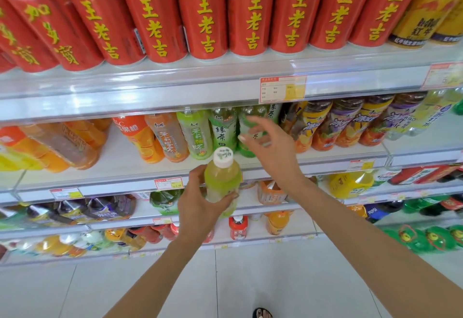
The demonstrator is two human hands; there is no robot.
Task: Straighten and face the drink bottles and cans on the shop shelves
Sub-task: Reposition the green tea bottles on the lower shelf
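Observation:
My left hand (200, 202) grips a green tea bottle (222, 180) with a white cap, held out in front of the second shelf's edge (125, 185). My right hand (270, 142) is spread open, fingers relaxed, just in front of the green tea bottles (223, 129) standing on that shelf. Whether its fingertips touch the rightmost green bottle (248, 119) cannot be told. Orange and jasmine tea bottles (167, 137) stand to the left, iced tea bottles (350, 124) to the right.
Red herbal tea cans (205, 17) line the top shelf, with yellow cans (426, 14) at the right. Price tags (283, 89) hang on the shelf rails. Lower shelves hold several more bottles (238, 227). White tiled floor (225, 287) lies below.

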